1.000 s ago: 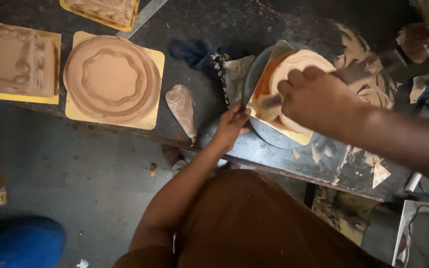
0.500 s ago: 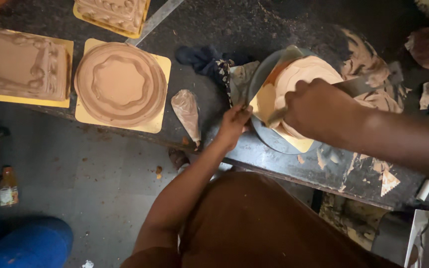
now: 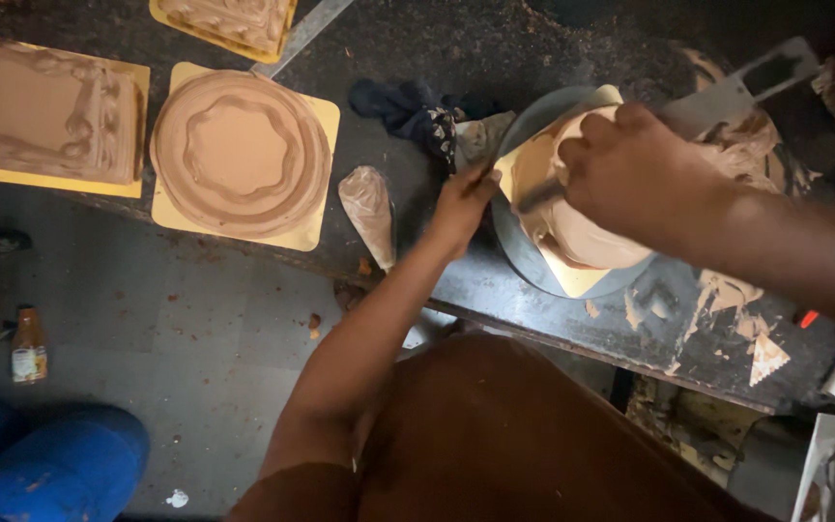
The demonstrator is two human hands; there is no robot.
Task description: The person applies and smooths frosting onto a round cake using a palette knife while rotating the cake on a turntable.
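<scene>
A round cake [image 3: 582, 227] coated in light brown cream sits on a yellow board on a grey turntable [image 3: 524, 275]. My right hand [image 3: 630, 174] is above the cake, shut on a metal spatula [image 3: 538, 196] whose blade lies against the cream. My left hand [image 3: 461, 203] rests at the turntable's left rim, fingers on its edge. A filled piping bag [image 3: 367, 208] lies on the dark worktop just left of my left hand.
A finished round brown cake [image 3: 241, 155] and a rectangular one [image 3: 45, 111] sit on yellow boards at the left. A dark cloth [image 3: 408, 108] lies behind the piping bag. A metal scraper [image 3: 746, 87] is at the back right. A small bottle [image 3: 28, 346] stands on the floor.
My right hand has moved the spatula across the cake's left side, and the turntable has turned a little. My left hand stays at the rim.
</scene>
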